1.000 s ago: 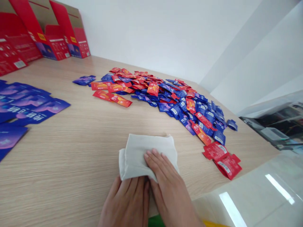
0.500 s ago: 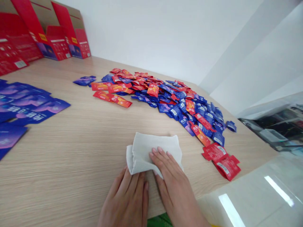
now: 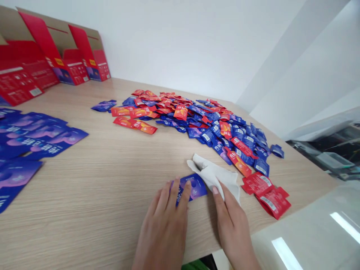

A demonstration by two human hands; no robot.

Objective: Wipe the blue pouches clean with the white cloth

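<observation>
A blue and purple packet (image 3: pixel 197 186) lies on the wooden table in front of me. My left hand (image 3: pixel 167 213) rests over its left part, fingers stretched out and pressing on it. To the right of the packet, my right hand (image 3: pixel 232 215) pinches a folded white cloth (image 3: pixel 219 175) between thumb and fingers. The cloth is bunched and partly lifted, its near edge beside the packet's right end. Part of the packet is hidden under my left fingers.
Mixed red and blue packets (image 3: pixel 194 116) form a heap across the back and right. Two red packets (image 3: pixel 267 193) lie near the right edge. Larger blue pouches (image 3: pixel 42 137) overlap at the left. Open red boxes (image 3: pixel 73 65) stand behind them against the wall.
The white cloth has been lifted and drawn to the right by my right hand, uncovering the blue packet. My left hand has moved forward onto the packet. The view has shifted slightly.
</observation>
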